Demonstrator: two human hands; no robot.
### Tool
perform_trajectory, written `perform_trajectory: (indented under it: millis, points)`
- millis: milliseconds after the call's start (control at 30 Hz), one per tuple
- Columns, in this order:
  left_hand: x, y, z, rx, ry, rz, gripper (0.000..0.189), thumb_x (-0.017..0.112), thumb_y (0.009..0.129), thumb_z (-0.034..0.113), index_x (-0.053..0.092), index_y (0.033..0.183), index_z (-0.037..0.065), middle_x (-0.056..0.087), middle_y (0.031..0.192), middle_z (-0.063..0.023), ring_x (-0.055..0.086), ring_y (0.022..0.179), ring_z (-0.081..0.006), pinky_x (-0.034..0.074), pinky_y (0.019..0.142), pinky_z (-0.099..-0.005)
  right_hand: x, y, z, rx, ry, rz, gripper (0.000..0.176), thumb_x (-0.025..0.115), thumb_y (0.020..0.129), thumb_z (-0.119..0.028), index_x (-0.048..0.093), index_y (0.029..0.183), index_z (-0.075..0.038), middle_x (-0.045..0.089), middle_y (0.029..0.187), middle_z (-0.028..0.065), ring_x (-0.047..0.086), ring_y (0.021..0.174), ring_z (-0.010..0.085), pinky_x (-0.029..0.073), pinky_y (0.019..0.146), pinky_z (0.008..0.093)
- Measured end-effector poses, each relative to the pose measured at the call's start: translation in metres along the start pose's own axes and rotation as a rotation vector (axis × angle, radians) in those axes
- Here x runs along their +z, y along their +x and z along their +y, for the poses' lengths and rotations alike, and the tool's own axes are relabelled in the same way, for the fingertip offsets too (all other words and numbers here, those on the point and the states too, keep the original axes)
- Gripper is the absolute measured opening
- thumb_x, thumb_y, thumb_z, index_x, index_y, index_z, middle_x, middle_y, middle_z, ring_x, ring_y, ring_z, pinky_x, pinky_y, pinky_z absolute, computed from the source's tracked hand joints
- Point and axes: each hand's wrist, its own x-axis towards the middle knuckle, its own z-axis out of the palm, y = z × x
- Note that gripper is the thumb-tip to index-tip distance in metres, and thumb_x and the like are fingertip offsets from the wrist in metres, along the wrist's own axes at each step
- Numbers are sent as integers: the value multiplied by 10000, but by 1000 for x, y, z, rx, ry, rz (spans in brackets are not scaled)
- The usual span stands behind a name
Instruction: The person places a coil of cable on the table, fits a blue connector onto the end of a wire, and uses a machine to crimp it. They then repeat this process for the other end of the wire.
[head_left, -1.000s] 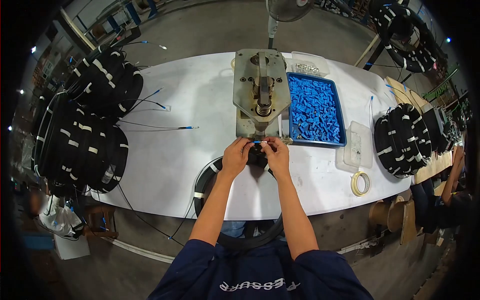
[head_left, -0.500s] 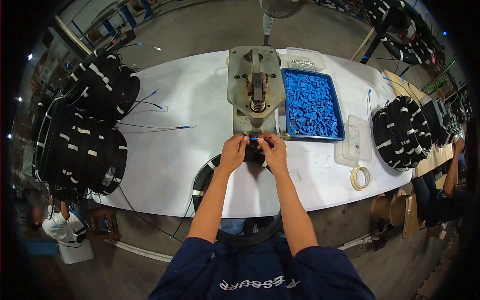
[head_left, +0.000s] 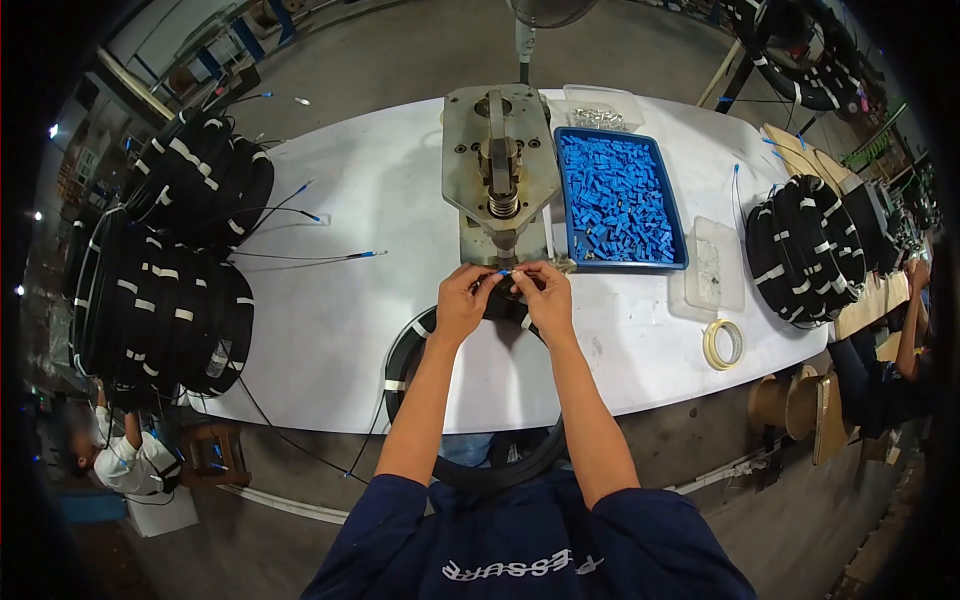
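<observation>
Far left: banded black cable coils (head_left: 145, 300) piled at the bench (head_left: 320, 350) edge. White bands presumably hold each bundle together; blue-tipped cable ends (head_left: 362, 255) stretch inward, apart from the bulk, probably for easy reach

Centre-left: left hand (head_left: 462, 303), fingers closed in a pinch on the left side of a small blue connector (head_left: 504, 273), at the foot of the press (head_left: 500, 190). Wrist low, forearm coming in from the near edge, which seems to leave the press head unobstructed

Centre: connector lies roughly crosswise between the two hands; a grip at either side likely steadies it and sets its angle. Whether it touches the press is hidden. Loose black coil (head_left: 500, 477) loops below, around the forearms and over the near edge, perhaps so its cable has slack

Centre-right: right hand (head_left: 545, 300), thumb and fingers pinched on the connector's right end; exact contact too small to tell

Further right: blue tray (head_left: 625, 266) of loose blue pieces (head_left: 615, 195) beside the press, its walls containing them; clear container (head_left: 708, 270) and tape roll (head_left: 723, 345) nearby, then more banded coils (head_left: 805, 250)
</observation>
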Motion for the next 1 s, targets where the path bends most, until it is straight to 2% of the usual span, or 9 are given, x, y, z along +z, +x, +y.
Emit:
perform_trajectory:
  millis: [100,167,200,467,667,800,867,1000]
  points:
    - [1,2,-3,44,-52,52,99,714,873,104,690,912,17,594,723,-107,509,592,-228,411,567,-329,3,1,1,-8,31,2,87,660,894,-16,656,974,17,679,871,48,614,703,102,498,663,235]
    - [0,4,-5,48,-7,35,114,664,913,87,674,889,-24,611,749,-94,507,621,-161,405,579,-296,4,2,-2,-5,25,0,86,659,893,-15,656,974,15,677,871,45,612,703,102,497,664,236]
    - [0,4,-6,46,-8,34,114,664,913,87,674,889,-24,611,749,-94,507,621,-161,405,579,-296,3,1,0,0,20,4,85,659,893,-14,655,973,13,676,871,42,610,704,103,496,666,238]
    - [-3,7,-5,1,104,-36,208,590,959,146,656,849,-18,597,730,-121,529,618,-222,426,588,-330,4,0,-4,17,9,-3,83,651,905,-35,653,982,-1,668,871,32,609,719,97,493,646,230]
    - [-8,6,-4,-24,-23,13,126,659,901,93,658,868,-28,645,786,-126,596,686,-216,462,632,-331,2,3,0,53,54,35,87,647,910,-40,653,989,-5,668,866,40,611,700,98,491,632,227]
    - [-4,3,-3,-56,24,39,103,680,879,65,662,882,-36,658,809,-131,611,715,-198,476,652,-321,1,1,-3,79,55,65,95,645,907,-32,649,993,5,669,874,61,615,682,104,493,629,228]
    - [-3,4,-6,32,0,72,126,689,876,79,651,897,-39,642,833,-153,621,707,-267,477,648,-347,2,2,-4,59,49,59,101,646,903,-28,648,997,10,672,879,64,618,684,107,494,630,229]
    - [-4,3,1,-56,26,54,123,678,877,79,671,951,-19,640,862,-141,615,720,-262,477,653,-344,3,2,0,14,21,62,133,646,894,-14,646,1022,21,680,899,74,620,686,112,500,636,235]
